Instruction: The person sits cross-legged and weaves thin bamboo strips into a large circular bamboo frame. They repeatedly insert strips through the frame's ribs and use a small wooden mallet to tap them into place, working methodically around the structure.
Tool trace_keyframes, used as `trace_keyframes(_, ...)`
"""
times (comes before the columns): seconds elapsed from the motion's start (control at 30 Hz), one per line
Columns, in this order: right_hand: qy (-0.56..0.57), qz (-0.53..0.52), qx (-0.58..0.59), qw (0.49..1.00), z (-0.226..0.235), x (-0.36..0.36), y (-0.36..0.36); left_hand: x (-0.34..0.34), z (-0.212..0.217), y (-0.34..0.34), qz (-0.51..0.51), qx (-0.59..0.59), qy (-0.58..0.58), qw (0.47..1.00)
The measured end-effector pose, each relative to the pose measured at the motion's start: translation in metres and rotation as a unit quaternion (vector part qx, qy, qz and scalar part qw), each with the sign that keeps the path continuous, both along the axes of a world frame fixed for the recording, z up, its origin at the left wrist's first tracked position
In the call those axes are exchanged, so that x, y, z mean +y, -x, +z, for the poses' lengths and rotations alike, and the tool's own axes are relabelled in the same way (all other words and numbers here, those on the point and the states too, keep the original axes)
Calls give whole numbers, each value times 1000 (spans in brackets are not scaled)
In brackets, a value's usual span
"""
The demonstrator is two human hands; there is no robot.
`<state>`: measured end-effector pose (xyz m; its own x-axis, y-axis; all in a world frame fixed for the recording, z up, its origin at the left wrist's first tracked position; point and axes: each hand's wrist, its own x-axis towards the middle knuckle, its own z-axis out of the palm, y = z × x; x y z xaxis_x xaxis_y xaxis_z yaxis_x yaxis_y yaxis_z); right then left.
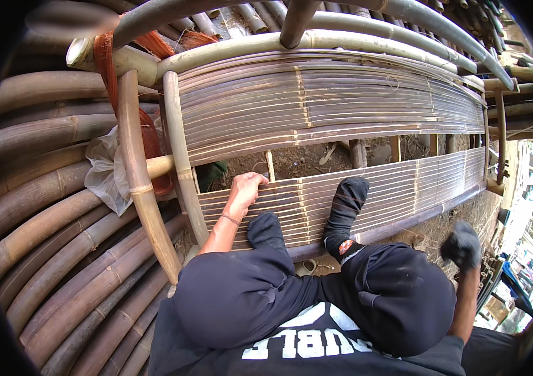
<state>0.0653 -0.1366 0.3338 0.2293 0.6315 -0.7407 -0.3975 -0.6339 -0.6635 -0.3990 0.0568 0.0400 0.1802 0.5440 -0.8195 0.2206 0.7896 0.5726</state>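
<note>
I sit on a bamboo bench point(360, 182) whose seat is made of narrow parallel bamboo slats, split by a gap with soil under it. My left hand point(244, 191), bare with a thin band at the wrist, is at the edge of the front slats beside a short crosspiece point(270, 165). Its fingertips are pinched together; what lies between them is too small to name. My right hand point(462, 245) wears a dark glove and is raised off the bench at the right, closed in a fist. What it grips is hidden. A faint thin strand point(414, 233) shows near it.
My feet in dark socks point(345, 207) rest on the front slats. Thick bamboo poles point(59, 219) are stacked at the left. Orange netting point(150, 147) and a clear plastic bag point(108, 172) hang by the bench's left posts. A bamboo rail point(298, 25) arches over the far side.
</note>
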Motion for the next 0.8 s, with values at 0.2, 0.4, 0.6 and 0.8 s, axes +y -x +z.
trace_keyframes(0.2, 123, 673, -450, 574, 89, -213, -157, 8, -10, 4, -83, 148, -197, 966)
trace_keyframes(0.4, 599, 194, -602, 491, 232, -421, -217, 10, -14, 4, -194, 138, -218, 946)
trace_keyframes(0.6, 452, -12, -585, 673, 162, -337, -210, -4, -9, 1, -396, 179, -260, 862)
trace_keyframes(0.8, 95, 318, -592, 735, -75, -37, 7, -1, 1, 0, -419, 177, -241, 857)
